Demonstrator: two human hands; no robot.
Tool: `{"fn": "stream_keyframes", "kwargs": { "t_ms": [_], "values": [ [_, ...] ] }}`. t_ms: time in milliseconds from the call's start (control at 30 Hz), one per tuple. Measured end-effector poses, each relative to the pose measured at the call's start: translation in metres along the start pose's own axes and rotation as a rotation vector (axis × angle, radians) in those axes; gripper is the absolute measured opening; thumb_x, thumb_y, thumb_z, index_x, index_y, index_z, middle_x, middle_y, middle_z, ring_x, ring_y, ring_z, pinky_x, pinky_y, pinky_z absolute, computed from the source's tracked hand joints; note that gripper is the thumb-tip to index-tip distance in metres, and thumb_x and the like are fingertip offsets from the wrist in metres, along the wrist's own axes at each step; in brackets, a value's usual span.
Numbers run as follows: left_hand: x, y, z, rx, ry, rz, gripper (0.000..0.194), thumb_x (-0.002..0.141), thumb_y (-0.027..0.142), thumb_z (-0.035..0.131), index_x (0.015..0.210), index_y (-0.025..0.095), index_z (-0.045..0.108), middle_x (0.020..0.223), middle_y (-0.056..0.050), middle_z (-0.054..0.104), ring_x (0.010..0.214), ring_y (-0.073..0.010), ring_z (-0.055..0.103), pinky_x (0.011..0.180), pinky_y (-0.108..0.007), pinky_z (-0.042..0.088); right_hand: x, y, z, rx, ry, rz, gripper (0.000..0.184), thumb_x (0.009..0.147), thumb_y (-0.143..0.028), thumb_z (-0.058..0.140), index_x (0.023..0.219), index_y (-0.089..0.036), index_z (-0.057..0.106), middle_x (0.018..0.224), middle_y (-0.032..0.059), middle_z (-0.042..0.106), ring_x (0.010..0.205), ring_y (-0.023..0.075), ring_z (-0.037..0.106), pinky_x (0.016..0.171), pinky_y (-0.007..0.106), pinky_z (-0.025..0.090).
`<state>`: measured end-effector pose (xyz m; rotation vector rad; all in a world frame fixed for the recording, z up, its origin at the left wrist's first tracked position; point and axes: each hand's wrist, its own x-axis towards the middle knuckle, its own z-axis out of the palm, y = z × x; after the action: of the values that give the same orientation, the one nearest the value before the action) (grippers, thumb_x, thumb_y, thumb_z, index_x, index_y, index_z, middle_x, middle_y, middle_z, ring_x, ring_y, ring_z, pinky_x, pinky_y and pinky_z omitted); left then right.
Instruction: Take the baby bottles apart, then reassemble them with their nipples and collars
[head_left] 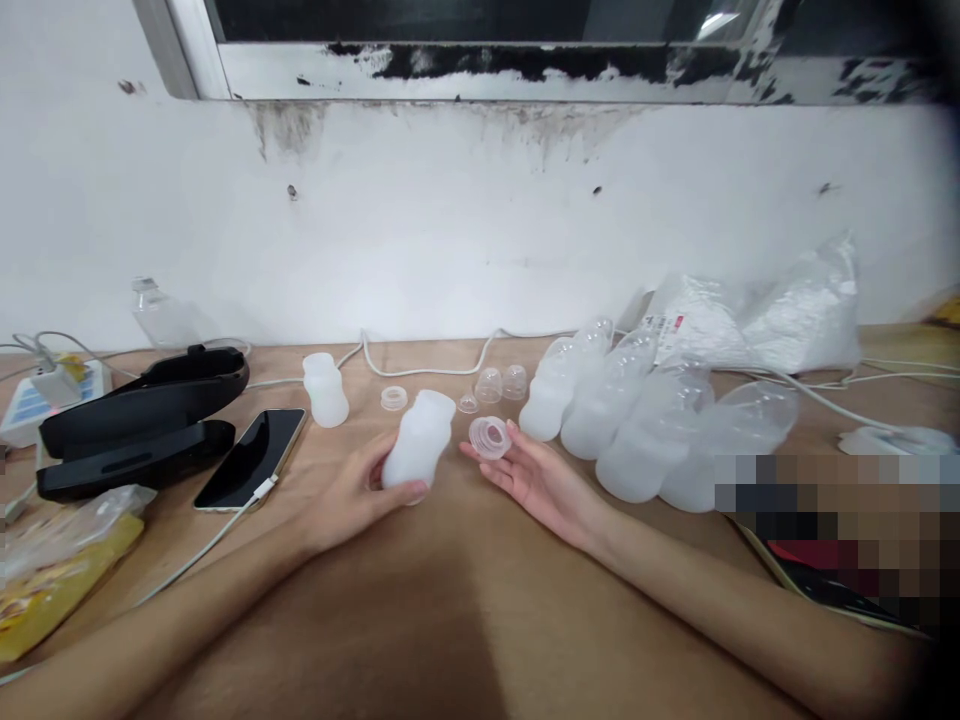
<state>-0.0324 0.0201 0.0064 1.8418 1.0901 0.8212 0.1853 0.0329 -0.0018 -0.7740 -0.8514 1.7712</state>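
Note:
My left hand point(349, 500) is wrapped round a white translucent bottle point(421, 440) with a wavy waist, tilted a little to the right above the table. In the fingers of my right hand point(551, 485) is a clear screw ring point(489, 438), palm turned upward; the ring and the bottle are apart. A second wavy bottle point(325, 390) stands behind my left hand, and a loose ring point(394, 398) lies to its right. Beyond my right hand are a small clear nipple point(468, 403) and two clear domed caps point(489, 385).
Several capped bottles point(637, 455) stand in rows on the right, in front of filled plastic bags point(799, 310). At left lie a phone point(251, 458) on a cable, a black case point(142, 410), a yellow snack bag point(75, 570) and a power strip point(56, 395). A white wall closes the table's back.

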Motion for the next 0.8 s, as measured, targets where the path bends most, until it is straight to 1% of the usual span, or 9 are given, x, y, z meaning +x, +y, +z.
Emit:
{"fn": "stream_keyframes", "kwargs": {
  "t_ms": [100, 167, 233, 367, 467, 567, 667, 733, 800],
  "values": [
    [-0.002, -0.001, -0.014, 0.028, 0.029, -0.047, 0.054, 0.075, 0.040, 0.053, 0.123, 0.024, 0.036, 0.125, -0.005, 0.049, 0.114, -0.0244, 0.044, 0.093, -0.040, 0.037, 0.003, -0.001, -0.002, 0.057, 0.031, 0.021, 0.016, 0.080, -0.032, 0.053, 0.083, -0.017, 0.057, 0.106, 0.0069, 0.059, 0.102, 0.0170, 0.056, 0.080, 0.021, 0.050],
    [-0.002, 0.000, -0.018, 0.063, 0.032, -0.060, 0.049, 0.076, 0.040, 0.051, 0.121, 0.025, 0.038, 0.122, -0.004, 0.052, 0.115, -0.0249, 0.044, 0.093, -0.041, 0.037, 0.003, -0.001, -0.002, 0.077, 0.018, 0.038, 0.018, 0.081, -0.033, 0.052, 0.085, -0.016, 0.056, 0.107, 0.0077, 0.058, 0.103, 0.0176, 0.055, 0.078, 0.020, 0.051],
    [-0.003, 0.002, -0.018, 0.097, 0.029, -0.080, 0.046, 0.075, 0.040, 0.050, 0.118, 0.025, 0.042, 0.120, -0.004, 0.053, 0.115, -0.0259, 0.044, 0.093, -0.041, 0.037, 0.002, 0.000, -0.001, 0.084, 0.013, 0.043, 0.018, 0.081, -0.032, 0.052, 0.088, -0.016, 0.055, 0.108, 0.0075, 0.058, 0.104, 0.0182, 0.055, 0.077, 0.020, 0.051],
    [-0.003, 0.009, -0.016, 0.042, 0.005, -0.117, 0.049, 0.073, 0.039, 0.051, 0.119, 0.023, 0.039, 0.126, -0.005, 0.049, 0.119, -0.0247, 0.039, 0.095, -0.039, 0.035, 0.001, 0.000, 0.001, 0.086, 0.009, 0.036, 0.018, 0.081, -0.031, 0.052, 0.090, -0.016, 0.054, 0.104, 0.0074, 0.059, 0.103, 0.0186, 0.056, 0.076, 0.021, 0.051],
    [-0.003, 0.010, -0.014, 0.024, -0.013, -0.103, 0.049, 0.073, 0.038, 0.051, 0.118, 0.022, 0.041, 0.126, -0.005, 0.048, 0.118, -0.0235, 0.041, 0.094, -0.036, 0.036, 0.000, 0.000, 0.001, 0.067, 0.001, 0.029, 0.018, 0.080, -0.031, 0.053, 0.089, -0.015, 0.055, 0.102, 0.0075, 0.060, 0.102, 0.0177, 0.056, 0.076, 0.021, 0.050],
    [-0.003, 0.009, -0.014, 0.078, 0.009, -0.067, 0.045, 0.074, 0.040, 0.051, 0.115, 0.022, 0.047, 0.123, -0.003, 0.051, 0.113, -0.0243, 0.044, 0.093, -0.035, 0.037, -0.001, 0.002, 0.000, 0.039, -0.004, -0.037, 0.013, 0.078, -0.027, 0.056, 0.085, -0.016, 0.056, 0.099, 0.0045, 0.061, 0.097, 0.0151, 0.058, 0.081, 0.024, 0.048],
    [-0.005, 0.012, -0.014, 0.117, -0.020, -0.043, 0.040, 0.075, 0.041, 0.051, 0.111, 0.025, 0.052, 0.115, -0.001, 0.057, 0.106, -0.0241, 0.050, 0.087, -0.033, 0.041, -0.004, 0.004, 0.001, -0.013, -0.052, -0.124, 0.013, 0.075, -0.020, 0.060, 0.088, -0.019, 0.057, 0.096, 0.0007, 0.061, 0.093, 0.0125, 0.058, 0.088, 0.028, 0.045],
    [-0.007, 0.014, -0.015, 0.098, -0.050, -0.076, 0.037, 0.075, 0.042, 0.051, 0.108, 0.025, 0.055, 0.109, 0.000, 0.060, 0.100, -0.0232, 0.053, 0.082, -0.030, 0.043, -0.005, 0.006, 0.002, -0.081, -0.095, -0.153, 0.020, 0.072, -0.017, 0.062, 0.091, -0.020, 0.057, 0.097, 0.0000, 0.061, 0.094, 0.0121, 0.056, 0.088, 0.029, 0.044],
    [-0.008, 0.014, -0.016, 0.048, -0.042, -0.166, 0.036, 0.074, 0.044, 0.053, 0.103, 0.024, 0.058, 0.105, -0.001, 0.062, 0.096, -0.0228, 0.054, 0.077, -0.028, 0.044, -0.006, 0.006, 0.004, -0.156, -0.132, -0.165, 0.025, 0.069, -0.015, 0.064, 0.093, -0.021, 0.058, 0.101, 0.0009, 0.060, 0.096, 0.0130, 0.055, 0.087, 0.029, 0.043]
  ]
}}
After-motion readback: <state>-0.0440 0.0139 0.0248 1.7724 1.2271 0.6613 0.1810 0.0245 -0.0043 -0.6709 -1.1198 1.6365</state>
